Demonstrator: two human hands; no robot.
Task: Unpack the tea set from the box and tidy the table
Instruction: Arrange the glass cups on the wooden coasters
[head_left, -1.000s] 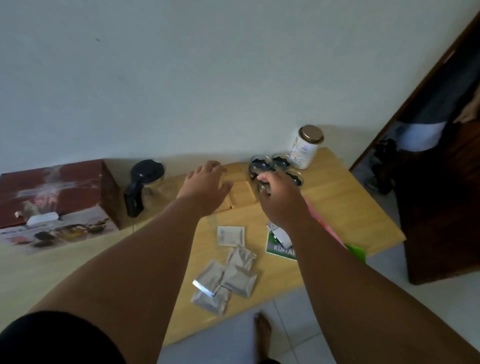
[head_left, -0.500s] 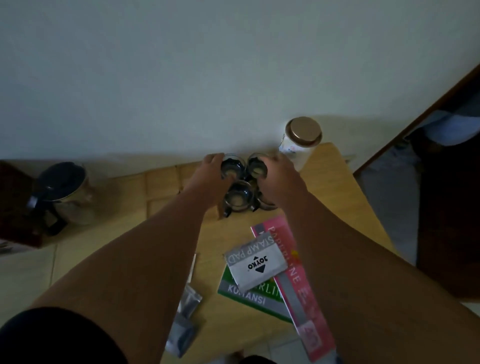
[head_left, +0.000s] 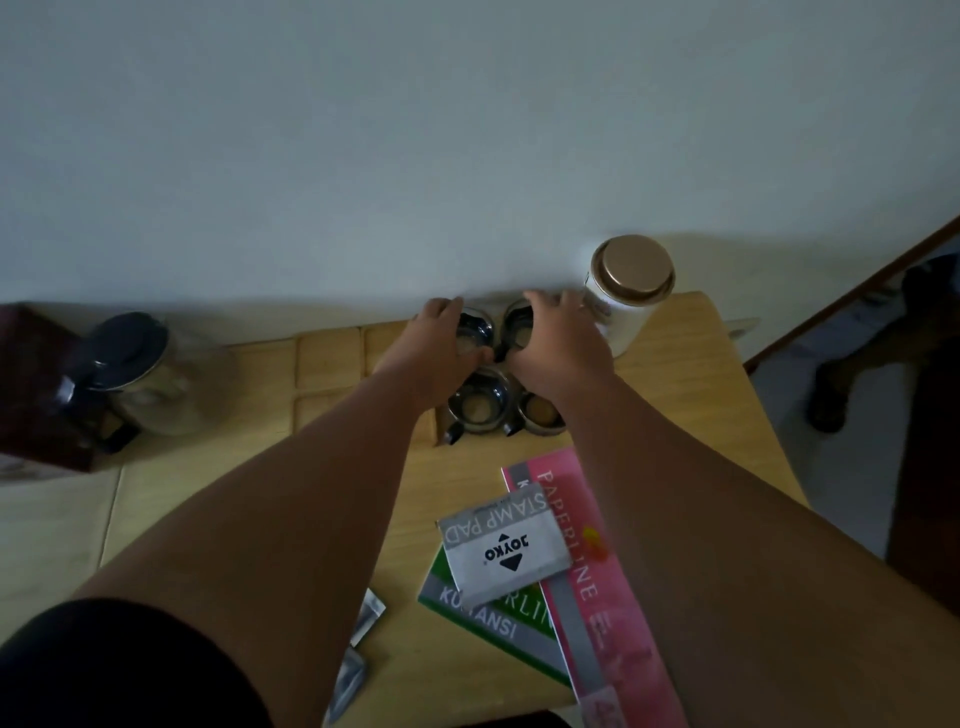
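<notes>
Several small glass tea cups with dark handles stand in a tight cluster at the far edge of the wooden table (head_left: 691, 395), near the wall. My left hand (head_left: 434, 348) grips the far left cup (head_left: 475, 330). My right hand (head_left: 558, 345) grips the far right cup (head_left: 517, 325). Two nearer cups (head_left: 480, 405) (head_left: 540, 413) stand just below my hands. The glass teapot (head_left: 137, 371) with a black lid stands at the left, in front of the dark red tea set box (head_left: 36, 389).
A white jar with a bronze lid (head_left: 628, 286) stands right of the cups. A grey stamp pad box (head_left: 501, 545) lies on a green book (head_left: 498, 623) and a pink book (head_left: 597, 571). Silver sachets (head_left: 358, 654) lie near the front edge. A dark doorway opens at the right.
My view has moved closer and to the right. Both hands reached further over the cup cluster and now hold the two far cups by the wall.
</notes>
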